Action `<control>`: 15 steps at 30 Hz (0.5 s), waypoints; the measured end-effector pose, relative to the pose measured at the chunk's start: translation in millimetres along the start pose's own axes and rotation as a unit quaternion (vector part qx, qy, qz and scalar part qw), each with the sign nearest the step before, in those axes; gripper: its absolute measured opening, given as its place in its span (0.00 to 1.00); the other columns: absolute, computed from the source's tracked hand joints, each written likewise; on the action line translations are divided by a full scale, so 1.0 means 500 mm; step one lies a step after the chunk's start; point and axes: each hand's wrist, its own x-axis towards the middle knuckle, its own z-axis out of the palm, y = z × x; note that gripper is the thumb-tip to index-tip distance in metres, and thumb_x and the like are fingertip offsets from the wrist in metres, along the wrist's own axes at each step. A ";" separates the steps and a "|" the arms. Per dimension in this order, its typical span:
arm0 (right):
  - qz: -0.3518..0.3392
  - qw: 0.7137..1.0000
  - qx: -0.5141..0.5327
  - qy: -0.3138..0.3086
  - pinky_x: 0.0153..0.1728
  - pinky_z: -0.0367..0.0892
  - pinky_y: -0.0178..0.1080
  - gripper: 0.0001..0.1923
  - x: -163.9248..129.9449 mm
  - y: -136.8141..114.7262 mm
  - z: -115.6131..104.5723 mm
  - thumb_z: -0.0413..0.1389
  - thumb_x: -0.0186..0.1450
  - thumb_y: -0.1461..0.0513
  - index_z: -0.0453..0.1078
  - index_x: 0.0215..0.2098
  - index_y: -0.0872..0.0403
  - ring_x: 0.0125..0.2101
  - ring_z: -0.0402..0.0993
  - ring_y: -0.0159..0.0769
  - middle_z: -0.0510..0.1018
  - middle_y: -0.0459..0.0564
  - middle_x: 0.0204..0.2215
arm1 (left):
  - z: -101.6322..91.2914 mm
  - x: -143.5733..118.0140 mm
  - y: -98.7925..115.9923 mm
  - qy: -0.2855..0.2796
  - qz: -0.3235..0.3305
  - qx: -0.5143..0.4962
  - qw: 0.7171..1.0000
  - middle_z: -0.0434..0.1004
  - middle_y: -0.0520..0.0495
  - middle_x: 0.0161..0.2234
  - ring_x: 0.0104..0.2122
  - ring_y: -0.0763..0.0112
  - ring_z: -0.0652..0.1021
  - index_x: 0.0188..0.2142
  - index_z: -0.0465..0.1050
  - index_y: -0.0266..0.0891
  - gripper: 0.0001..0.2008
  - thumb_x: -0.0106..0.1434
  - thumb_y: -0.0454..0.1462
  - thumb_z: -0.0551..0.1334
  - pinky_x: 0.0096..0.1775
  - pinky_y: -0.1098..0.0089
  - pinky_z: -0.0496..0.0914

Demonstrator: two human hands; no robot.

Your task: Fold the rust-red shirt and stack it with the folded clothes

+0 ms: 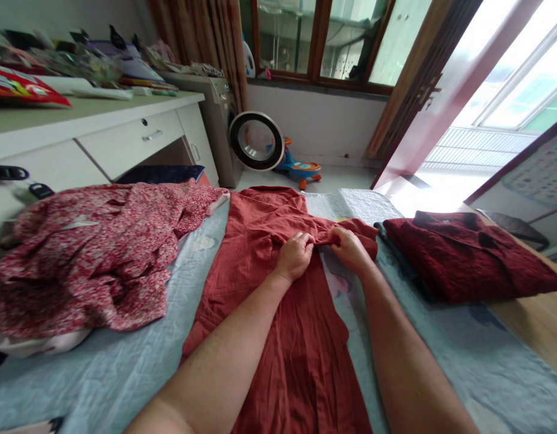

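Observation:
A rust-red dress lies spread lengthwise on a pale blue bed cover. My left hand is closed on a fold of it near the middle of the upper part. Just to the right, my right hand pinches the same garment along the lower edge of its sleeve. The cloth between both hands is drawn into a narrow band. The sleeve end sticks out beyond my right hand, while the left side lies flat with small wrinkles.
A crumpled red-and-white speckled garment lies at left. Folded dark red clothing is stacked at right. Beyond the bed are a white-drawered desk, a washing machine with its round door open, and a blue ride-on toy.

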 end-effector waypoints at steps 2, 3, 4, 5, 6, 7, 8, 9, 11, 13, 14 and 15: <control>-0.008 1.000 -0.003 0.015 0.41 0.61 0.39 0.09 0.002 0.006 -0.003 0.51 0.51 0.69 0.69 0.29 0.53 0.37 0.68 0.39 0.76 0.49 0.33 | -0.001 0.000 0.000 0.010 0.002 0.005 1.000 0.73 0.48 0.38 0.41 0.68 0.74 0.38 0.70 0.39 0.06 0.66 0.32 0.55 0.46 0.68 0.69; -0.010 1.000 -0.006 0.020 0.43 0.61 0.39 0.09 0.002 0.009 -0.005 0.51 0.52 0.69 0.70 0.29 0.53 0.38 0.69 0.40 0.76 0.50 0.34 | -0.001 0.000 0.000 0.014 0.005 0.009 1.000 0.73 0.48 0.38 0.41 0.68 0.74 0.38 0.70 0.39 0.06 0.66 0.32 0.55 0.47 0.68 0.68; -0.010 1.000 -0.009 0.022 0.44 0.61 0.40 0.10 0.002 0.012 -0.008 0.51 0.52 0.68 0.72 0.30 0.53 0.39 0.69 0.40 0.77 0.50 0.34 | -0.002 -0.001 0.000 0.019 0.008 0.013 1.000 0.72 0.47 0.38 0.41 0.67 0.73 0.38 0.70 0.39 0.06 0.66 0.32 0.55 0.47 0.67 0.68; -0.010 1.000 -0.013 0.026 0.45 0.61 0.40 0.11 0.002 0.015 -0.011 0.51 0.53 0.68 0.73 0.31 0.53 0.39 0.69 0.40 0.77 0.50 0.35 | -0.002 0.000 0.000 0.024 0.011 0.017 1.000 0.72 0.47 0.38 0.42 0.67 0.73 0.38 0.71 0.39 0.06 0.66 0.32 0.55 0.48 0.67 0.68; -0.009 0.999 -0.016 0.029 0.45 0.62 0.40 0.12 0.001 0.017 -0.015 0.51 0.54 0.68 0.74 0.31 0.53 0.39 0.70 0.40 0.78 0.50 0.35 | -0.002 0.000 0.000 0.028 0.015 0.020 0.999 0.72 0.47 0.38 0.42 0.67 0.73 0.37 0.71 0.39 0.06 0.66 0.32 0.55 0.49 0.67 0.68; -0.008 0.999 -0.021 0.035 0.45 0.62 0.41 0.12 0.001 0.019 -0.019 0.51 0.54 0.68 0.74 0.31 0.53 0.39 0.70 0.41 0.78 0.50 0.35 | -0.003 0.000 0.001 0.030 0.019 0.023 0.999 0.72 0.47 0.38 0.43 0.67 0.73 0.37 0.71 0.39 0.06 0.66 0.32 0.55 0.49 0.66 0.68; -0.005 0.999 -0.027 0.042 0.45 0.62 0.41 0.12 0.000 0.019 -0.023 0.51 0.54 0.68 0.75 0.31 0.53 0.40 0.70 0.41 0.78 0.51 0.35 | -0.003 0.000 0.002 0.029 0.024 0.025 0.999 0.72 0.47 0.39 0.43 0.67 0.73 0.37 0.71 0.39 0.06 0.66 0.32 0.56 0.49 0.66 0.67; -0.001 0.998 -0.034 0.052 0.46 0.62 0.41 0.12 -0.001 0.019 -0.027 0.51 0.53 0.68 0.75 0.30 0.53 0.40 0.70 0.41 0.78 0.51 0.35 | -0.003 0.000 0.003 0.025 0.033 0.029 0.999 0.72 0.46 0.39 0.44 0.66 0.73 0.37 0.71 0.39 0.05 0.66 0.32 0.56 0.50 0.66 0.67; 0.013 0.996 -0.048 0.071 0.47 0.61 0.42 0.12 -0.003 0.018 -0.036 0.51 0.53 0.69 0.75 0.29 0.52 0.41 0.70 0.42 0.78 0.51 0.35 | -0.004 -0.001 0.007 0.010 0.051 0.037 0.998 0.72 0.47 0.39 0.44 0.66 0.73 0.37 0.70 0.39 0.05 0.66 0.33 0.56 0.50 0.66 0.67; 0.027 0.994 -0.053 0.087 0.46 0.61 0.41 0.13 -0.006 0.016 -0.046 0.50 0.53 0.69 0.75 0.28 0.52 0.40 0.70 0.42 0.78 0.50 0.34 | -0.005 -0.002 0.011 -0.014 0.064 0.048 0.997 0.73 0.47 0.39 0.43 0.65 0.73 0.37 0.70 0.40 0.05 0.66 0.33 0.56 0.49 0.65 0.67; 0.033 0.993 -0.053 0.097 0.45 0.62 0.41 0.13 -0.007 0.017 -0.052 0.49 0.53 0.70 0.75 0.28 0.52 0.39 0.70 0.41 0.78 0.50 0.34 | -0.005 -0.003 0.013 -0.025 0.066 0.053 0.996 0.73 0.47 0.38 0.43 0.65 0.73 0.37 0.70 0.40 0.05 0.66 0.33 0.55 0.49 0.65 0.67; 0.037 0.992 -0.051 0.108 0.43 0.62 0.40 0.14 -0.009 0.017 -0.058 0.49 0.52 0.70 0.75 0.29 0.53 0.38 0.70 0.41 0.77 0.50 0.34 | -0.005 -0.004 0.014 -0.035 0.066 0.057 0.996 0.74 0.47 0.38 0.43 0.65 0.73 0.37 0.70 0.40 0.06 0.66 0.32 0.55 0.49 0.65 0.67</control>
